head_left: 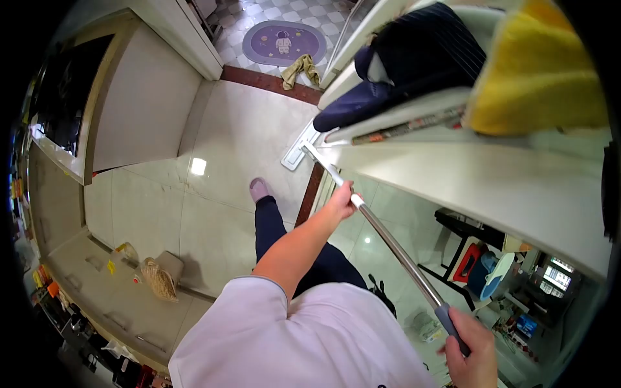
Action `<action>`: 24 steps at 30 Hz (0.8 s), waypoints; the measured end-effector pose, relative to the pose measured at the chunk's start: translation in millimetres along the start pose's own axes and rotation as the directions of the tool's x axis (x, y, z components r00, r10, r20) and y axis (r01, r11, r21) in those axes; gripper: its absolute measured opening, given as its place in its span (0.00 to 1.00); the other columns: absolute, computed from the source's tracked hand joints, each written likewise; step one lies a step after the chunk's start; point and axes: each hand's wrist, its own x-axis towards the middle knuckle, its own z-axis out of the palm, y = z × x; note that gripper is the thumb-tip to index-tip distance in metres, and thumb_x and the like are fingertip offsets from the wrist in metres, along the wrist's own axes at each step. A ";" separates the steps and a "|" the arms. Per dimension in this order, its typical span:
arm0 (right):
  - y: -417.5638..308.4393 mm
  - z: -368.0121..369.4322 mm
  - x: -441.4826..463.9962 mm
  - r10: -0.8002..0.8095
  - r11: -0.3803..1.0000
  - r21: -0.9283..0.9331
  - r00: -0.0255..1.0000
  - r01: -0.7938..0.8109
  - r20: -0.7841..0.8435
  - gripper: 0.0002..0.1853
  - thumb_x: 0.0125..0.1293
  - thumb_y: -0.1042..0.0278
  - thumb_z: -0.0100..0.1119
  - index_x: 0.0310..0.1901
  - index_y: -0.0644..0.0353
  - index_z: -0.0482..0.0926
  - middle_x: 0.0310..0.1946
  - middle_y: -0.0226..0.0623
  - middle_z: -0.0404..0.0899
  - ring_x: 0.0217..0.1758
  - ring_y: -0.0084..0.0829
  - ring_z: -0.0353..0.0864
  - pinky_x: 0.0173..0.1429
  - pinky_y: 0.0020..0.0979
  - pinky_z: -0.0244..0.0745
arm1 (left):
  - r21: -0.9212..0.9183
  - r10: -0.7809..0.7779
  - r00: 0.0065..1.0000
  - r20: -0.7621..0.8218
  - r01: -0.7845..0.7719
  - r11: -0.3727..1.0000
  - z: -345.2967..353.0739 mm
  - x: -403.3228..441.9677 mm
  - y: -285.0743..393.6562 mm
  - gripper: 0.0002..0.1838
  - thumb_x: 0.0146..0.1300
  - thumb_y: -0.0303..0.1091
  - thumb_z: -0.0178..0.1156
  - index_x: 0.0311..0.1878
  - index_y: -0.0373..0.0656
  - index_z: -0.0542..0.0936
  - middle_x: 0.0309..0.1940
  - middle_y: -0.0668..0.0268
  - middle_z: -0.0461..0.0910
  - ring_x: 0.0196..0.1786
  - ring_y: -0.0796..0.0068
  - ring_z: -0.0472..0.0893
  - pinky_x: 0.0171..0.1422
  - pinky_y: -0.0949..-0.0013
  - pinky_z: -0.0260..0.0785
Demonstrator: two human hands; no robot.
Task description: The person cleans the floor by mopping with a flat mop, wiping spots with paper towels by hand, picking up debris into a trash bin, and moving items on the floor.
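Note:
A flat mop with a long metal pole slants across the view. Its white flat head lies on the pale tiled floor, beside the edge of the door. My left hand is wrapped round the upper white part of the pole, nearer the head. At the lower right, my right hand grips the grey handle end. A pink slipper is on my foot, to the left of the pole.
A purple oval mat and a crumpled cloth lie at the doorway. Dark clothing and a yellow towel hang at the upper right. Cabinets stand left; a bag rests lower left.

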 end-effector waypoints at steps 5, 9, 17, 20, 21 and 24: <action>15.9 24.4 -1.9 0.388 0.919 0.078 0.922 -0.387 0.005 0.19 0.63 0.78 0.57 0.56 0.69 0.76 0.38 0.41 0.82 0.37 0.28 0.80 0.42 0.27 0.73 | 0.117 -0.073 0.996 -0.044 0.077 0.990 -6.8 -11.9 -8.1 0.20 0.65 0.38 0.53 0.52 0.36 0.60 0.30 0.56 0.69 0.29 0.61 0.75 0.34 0.55 0.77; 53.2 41.8 -11.0 0.225 0.970 -0.082 0.974 -0.227 -0.035 0.17 0.56 0.78 0.60 0.49 0.72 0.79 0.30 0.48 0.81 0.26 0.32 0.79 0.33 0.30 0.72 | 0.188 -0.096 0.995 -0.027 0.099 0.977 -24.4 -14.4 -5.2 0.22 0.65 0.40 0.51 0.53 0.33 0.62 0.32 0.56 0.72 0.30 0.59 0.78 0.35 0.52 0.79; 30.3 102.7 92.5 -0.118 0.993 0.013 0.993 0.118 -0.017 0.22 0.51 0.77 0.67 0.51 0.68 0.79 0.27 0.47 0.79 0.26 0.39 0.79 0.33 0.31 0.73 | 0.122 0.188 0.972 -0.143 -0.171 0.978 -98.4 -20.9 154.7 0.15 0.67 0.43 0.52 0.40 0.39 0.67 0.23 0.60 0.72 0.26 0.63 0.77 0.31 0.58 0.76; -5.2 123.6 155.6 -0.320 0.947 -0.012 0.947 0.320 0.004 0.23 0.51 0.77 0.68 0.51 0.66 0.79 0.25 0.46 0.77 0.24 0.41 0.77 0.31 0.32 0.72 | 0.169 0.364 0.902 -0.231 -0.331 0.928 -120.8 -35.8 234.4 0.16 0.67 0.43 0.53 0.41 0.38 0.67 0.25 0.61 0.73 0.27 0.64 0.77 0.31 0.57 0.77; -15.0 126.5 167.1 -0.383 0.922 -0.052 0.924 0.383 0.024 0.23 0.50 0.77 0.68 0.51 0.65 0.79 0.24 0.46 0.76 0.23 0.42 0.75 0.30 0.34 0.71 | 0.199 0.401 0.874 -0.273 -0.357 0.913 -125.6 -38.8 252.2 0.16 0.66 0.43 0.54 0.41 0.38 0.67 0.26 0.61 0.73 0.27 0.64 0.77 0.31 0.57 0.77; -26.1 124.2 172.0 -0.372 0.927 -0.047 0.928 0.371 -0.011 0.23 0.50 0.77 0.67 0.51 0.66 0.79 0.23 0.46 0.75 0.23 0.43 0.74 0.29 0.36 0.69 | 0.371 0.481 0.832 -0.276 -0.370 0.852 -118.9 -34.2 273.1 0.17 0.67 0.43 0.51 0.42 0.35 0.68 0.28 0.58 0.74 0.28 0.63 0.79 0.32 0.56 0.79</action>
